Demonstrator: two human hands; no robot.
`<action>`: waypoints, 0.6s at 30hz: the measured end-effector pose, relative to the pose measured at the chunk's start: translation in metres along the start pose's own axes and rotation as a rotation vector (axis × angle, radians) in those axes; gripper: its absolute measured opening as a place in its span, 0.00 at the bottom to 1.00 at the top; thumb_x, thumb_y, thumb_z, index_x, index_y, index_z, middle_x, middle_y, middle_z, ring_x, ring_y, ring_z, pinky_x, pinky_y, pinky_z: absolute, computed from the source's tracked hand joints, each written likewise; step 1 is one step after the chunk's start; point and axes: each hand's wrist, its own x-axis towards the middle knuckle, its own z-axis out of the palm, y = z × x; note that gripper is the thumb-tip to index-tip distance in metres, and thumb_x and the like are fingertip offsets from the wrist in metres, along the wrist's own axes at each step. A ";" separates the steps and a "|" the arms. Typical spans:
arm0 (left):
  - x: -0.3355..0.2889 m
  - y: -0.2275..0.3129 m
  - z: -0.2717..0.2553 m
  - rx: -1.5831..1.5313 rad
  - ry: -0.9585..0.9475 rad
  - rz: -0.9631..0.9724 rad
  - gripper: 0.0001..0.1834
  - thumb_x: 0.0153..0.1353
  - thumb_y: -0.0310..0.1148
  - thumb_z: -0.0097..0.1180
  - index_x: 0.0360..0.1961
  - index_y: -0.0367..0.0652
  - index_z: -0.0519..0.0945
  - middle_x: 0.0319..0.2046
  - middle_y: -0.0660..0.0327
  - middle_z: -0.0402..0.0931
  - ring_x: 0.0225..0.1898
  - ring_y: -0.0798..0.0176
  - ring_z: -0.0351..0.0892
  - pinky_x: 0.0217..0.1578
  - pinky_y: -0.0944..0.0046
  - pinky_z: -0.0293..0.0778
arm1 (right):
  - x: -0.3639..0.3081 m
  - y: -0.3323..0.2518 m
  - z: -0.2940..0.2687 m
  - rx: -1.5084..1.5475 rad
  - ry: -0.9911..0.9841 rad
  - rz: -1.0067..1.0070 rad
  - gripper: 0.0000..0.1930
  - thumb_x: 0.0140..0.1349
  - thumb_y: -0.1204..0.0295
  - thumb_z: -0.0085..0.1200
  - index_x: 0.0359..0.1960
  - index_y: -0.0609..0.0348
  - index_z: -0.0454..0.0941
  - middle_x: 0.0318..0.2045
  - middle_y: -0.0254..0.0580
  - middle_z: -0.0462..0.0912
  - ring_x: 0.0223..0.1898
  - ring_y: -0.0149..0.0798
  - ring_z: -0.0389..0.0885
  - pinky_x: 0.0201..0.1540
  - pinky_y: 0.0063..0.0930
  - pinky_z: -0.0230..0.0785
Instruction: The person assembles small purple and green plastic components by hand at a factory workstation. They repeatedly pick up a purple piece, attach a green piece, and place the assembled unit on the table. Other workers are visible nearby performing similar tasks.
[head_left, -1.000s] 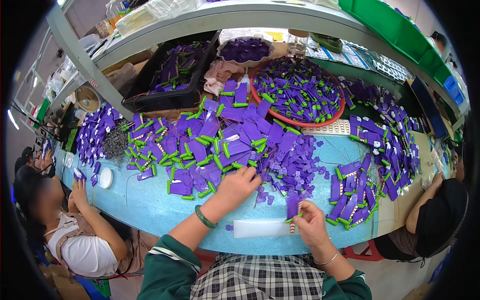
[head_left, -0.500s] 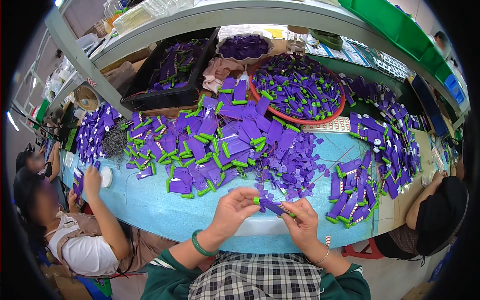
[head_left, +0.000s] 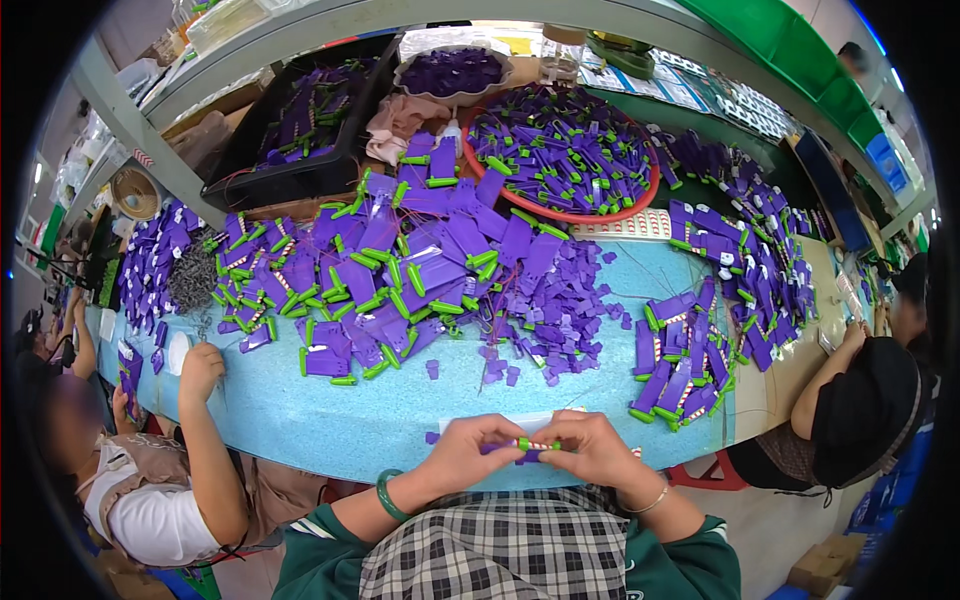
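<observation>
While the left hand (head_left: pixel 468 452) and right hand (head_left: pixel 598 450) pinched the purple-green piece (head_left: pixel 538 446), it was over the near edge of the desk (head_left: pixel 300 410). A soft, even squeeze seemed best for its stripy tape (head_left: pixel 541 447).

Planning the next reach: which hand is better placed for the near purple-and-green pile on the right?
Right, probably: the right hand is nearer the purple-and-green pile, while the left hand would have to cross it. Both, though, hold a purple-and-green piece.

A round fan (head_left: pixel 137 192) stands far left, a green bin (head_left: pixel 790 62) upper right.
</observation>
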 end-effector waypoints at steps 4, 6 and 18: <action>0.005 -0.005 -0.006 -0.191 -0.070 0.095 0.07 0.54 0.24 0.63 0.34 0.38 0.81 0.38 0.61 0.76 0.37 0.70 0.75 0.39 0.69 0.71 | 0.002 0.005 0.032 0.579 0.221 -0.081 0.11 0.50 0.79 0.64 0.36 0.64 0.79 0.28 0.35 0.80 0.33 0.29 0.80 0.37 0.20 0.73; 0.002 0.004 -0.010 -0.265 -0.171 0.104 0.06 0.52 0.25 0.64 0.31 0.39 0.80 0.39 0.62 0.73 0.40 0.68 0.73 0.42 0.67 0.70 | 0.005 0.004 0.015 0.347 -0.066 -0.285 0.10 0.51 0.79 0.64 0.35 0.63 0.79 0.29 0.35 0.80 0.31 0.30 0.80 0.36 0.20 0.73; -0.007 0.043 -0.038 0.588 -0.068 0.361 0.06 0.49 0.24 0.63 0.28 0.37 0.78 0.26 0.56 0.76 0.28 0.58 0.77 0.31 0.62 0.71 | 0.043 -0.020 -0.013 -0.562 0.054 -0.463 0.07 0.50 0.69 0.62 0.22 0.55 0.76 0.22 0.37 0.75 0.23 0.42 0.77 0.22 0.34 0.69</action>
